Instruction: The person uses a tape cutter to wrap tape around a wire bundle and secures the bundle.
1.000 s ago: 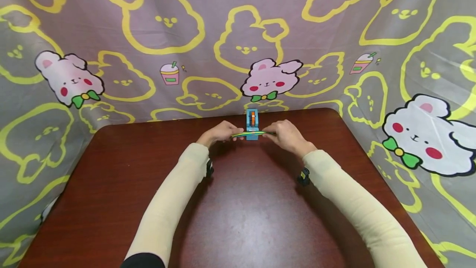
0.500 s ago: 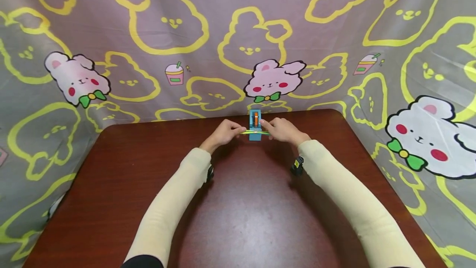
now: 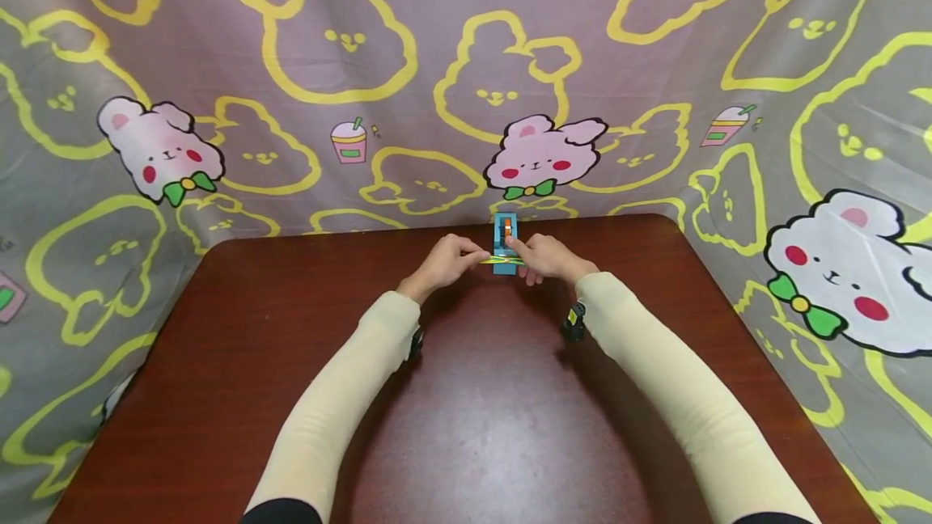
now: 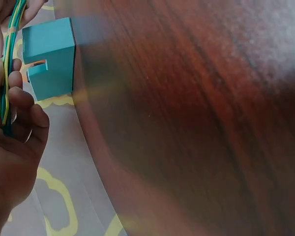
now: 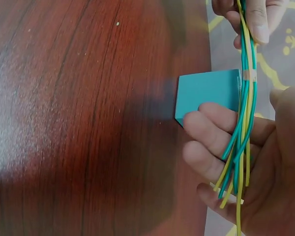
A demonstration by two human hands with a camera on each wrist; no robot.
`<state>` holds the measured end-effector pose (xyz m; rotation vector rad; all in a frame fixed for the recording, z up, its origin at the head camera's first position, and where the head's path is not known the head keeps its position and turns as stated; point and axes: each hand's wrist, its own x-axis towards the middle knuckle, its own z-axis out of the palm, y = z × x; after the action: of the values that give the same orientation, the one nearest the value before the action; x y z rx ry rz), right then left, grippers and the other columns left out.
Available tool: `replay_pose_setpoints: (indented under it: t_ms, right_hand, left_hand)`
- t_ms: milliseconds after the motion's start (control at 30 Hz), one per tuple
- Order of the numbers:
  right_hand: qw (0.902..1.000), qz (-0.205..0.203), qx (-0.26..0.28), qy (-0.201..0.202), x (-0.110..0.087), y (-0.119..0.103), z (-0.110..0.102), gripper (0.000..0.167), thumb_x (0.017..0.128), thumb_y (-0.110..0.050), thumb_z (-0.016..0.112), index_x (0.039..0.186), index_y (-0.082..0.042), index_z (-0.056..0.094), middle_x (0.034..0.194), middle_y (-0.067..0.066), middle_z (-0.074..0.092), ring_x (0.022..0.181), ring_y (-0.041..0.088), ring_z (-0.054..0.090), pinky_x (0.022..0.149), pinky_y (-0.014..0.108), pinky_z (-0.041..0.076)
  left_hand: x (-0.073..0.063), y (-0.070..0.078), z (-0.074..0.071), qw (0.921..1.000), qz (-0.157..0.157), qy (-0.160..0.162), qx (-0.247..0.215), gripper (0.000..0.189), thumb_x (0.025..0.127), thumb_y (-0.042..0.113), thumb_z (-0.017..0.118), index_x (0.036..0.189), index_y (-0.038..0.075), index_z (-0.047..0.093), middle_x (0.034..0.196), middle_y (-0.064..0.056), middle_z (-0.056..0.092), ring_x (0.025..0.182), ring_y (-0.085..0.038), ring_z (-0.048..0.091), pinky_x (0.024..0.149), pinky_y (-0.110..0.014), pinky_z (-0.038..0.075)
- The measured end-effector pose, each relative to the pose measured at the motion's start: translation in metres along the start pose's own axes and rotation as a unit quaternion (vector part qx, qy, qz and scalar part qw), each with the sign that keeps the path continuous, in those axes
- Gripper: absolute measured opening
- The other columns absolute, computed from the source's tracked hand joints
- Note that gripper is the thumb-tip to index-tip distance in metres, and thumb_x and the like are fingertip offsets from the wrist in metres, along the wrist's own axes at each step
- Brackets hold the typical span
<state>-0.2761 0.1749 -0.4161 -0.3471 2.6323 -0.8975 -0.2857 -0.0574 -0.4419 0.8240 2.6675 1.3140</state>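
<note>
A bundle of green and yellow wires [image 5: 246,108] stretches crosswise in front of a teal tape dispenser [image 3: 505,268], with a narrow band of tape around its middle. My left hand [image 3: 446,262] pinches the bundle left of that band. Its curled fingers and the wires also show in the left wrist view. My right hand [image 5: 280,167] has its fingers loosely extended under the loose wire ends, which lie across them. The right thumb stands apart from the wires, by the dispenser's orange roll [image 3: 508,226] in the head view. Whether it touches the tape I cannot tell.
The dispenser stands at the far edge of a dark reddish-brown table [image 3: 466,395]. A patterned cloth [image 3: 408,47] with rabbit drawings hangs behind the table and along its sides.
My right hand has loosened its grip on the wires, and its thumb has come up beside the dispenser's roll. The left hand keeps its pinch. The head view has shifted slightly.
</note>
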Motion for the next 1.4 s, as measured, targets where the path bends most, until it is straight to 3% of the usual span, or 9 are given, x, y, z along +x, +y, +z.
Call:
replay_pose_setpoints:
  t_ms: [133, 300, 567, 800, 1033, 1267, 1400]
  right_hand:
    - [0.9999, -0.007, 0.006, 0.005, 0.000, 0.001, 0.001, 0.073, 0.107, -0.052, 0.035, 0.082, 0.006, 0.073, 0.063, 0.009, 0.065, 0.063, 0.033, 0.065, 0.074, 0.043, 0.054]
    - [0.9999, -0.010, 0.005, 0.010, 0.000, 0.003, 0.002, 0.071, 0.107, -0.054, 0.036, 0.082, 0.001, 0.074, 0.055, 0.006, 0.054, 0.053, 0.023, 0.052, 0.065, 0.035, 0.046]
    - [0.9995, -0.025, -0.004, 0.021, -0.004, 0.001, 0.002, 0.064, 0.107, -0.050, 0.038, 0.091, -0.001, 0.076, 0.057, 0.004, 0.050, 0.054, 0.018, 0.044, 0.056, 0.033, 0.037]
    - [0.9966, -0.055, -0.028, 0.055, -0.009, -0.002, 0.006, 0.048, 0.107, -0.041, 0.047, 0.100, -0.002, 0.075, 0.068, 0.004, 0.054, 0.062, 0.018, 0.045, 0.060, 0.034, 0.038]
    - [0.9908, -0.095, -0.021, 0.094, -0.012, 0.003, 0.016, 0.036, 0.106, -0.032, 0.054, 0.102, -0.001, 0.072, 0.072, 0.004, 0.057, 0.063, 0.017, 0.046, 0.062, 0.034, 0.040]
    - [0.9841, -0.111, -0.035, 0.134, -0.011, 0.008, 0.024, 0.030, 0.103, -0.028, 0.060, 0.102, -0.002, 0.073, 0.076, 0.003, 0.059, 0.070, 0.020, 0.050, 0.066, 0.035, 0.041]
    - [0.9798, -0.112, -0.052, 0.158, -0.012, 0.009, 0.027, 0.025, 0.102, -0.028, 0.062, 0.098, -0.005, 0.073, 0.082, 0.003, 0.062, 0.075, 0.021, 0.052, 0.069, 0.036, 0.042]
  left_hand:
    - [0.000, 0.000, 0.001, 1.0000, -0.003, -0.003, -0.004, 0.021, 0.098, 0.023, 0.069, 0.098, 0.006, 0.080, 0.092, -0.015, 0.074, 0.081, -0.028, 0.068, 0.069, -0.032, 0.052]
    - [-0.001, 0.000, 0.001, 0.9999, -0.011, -0.005, -0.010, 0.023, 0.098, 0.024, 0.068, 0.098, 0.005, 0.080, 0.093, -0.018, 0.073, 0.083, -0.032, 0.067, 0.069, -0.032, 0.051]
    - [-0.002, -0.001, 0.001, 0.9997, -0.006, 0.007, -0.021, 0.022, 0.099, 0.022, 0.067, 0.100, 0.005, 0.080, 0.094, -0.013, 0.073, 0.084, -0.028, 0.065, 0.069, -0.031, 0.051]
    - [-0.004, -0.005, 0.002, 0.9993, 0.001, 0.029, -0.023, 0.020, 0.097, 0.021, 0.069, 0.106, 0.007, 0.080, 0.094, -0.003, 0.071, 0.084, -0.016, 0.062, 0.070, -0.029, 0.051]
    - [-0.009, -0.004, 0.002, 0.9996, 0.002, 0.026, -0.009, 0.021, 0.098, 0.021, 0.068, 0.111, 0.009, 0.079, 0.096, -0.003, 0.068, 0.088, -0.017, 0.060, 0.073, -0.031, 0.049]
    - [-0.011, -0.004, 0.003, 0.9997, 0.000, 0.021, 0.008, 0.024, 0.097, 0.021, 0.068, 0.115, 0.008, 0.077, 0.095, -0.002, 0.066, 0.086, -0.017, 0.057, 0.072, -0.031, 0.048]
    - [-0.011, -0.002, 0.002, 0.9994, -0.008, 0.022, 0.025, 0.025, 0.098, 0.025, 0.069, 0.115, 0.009, 0.077, 0.097, -0.001, 0.067, 0.090, -0.018, 0.058, 0.078, -0.035, 0.048]
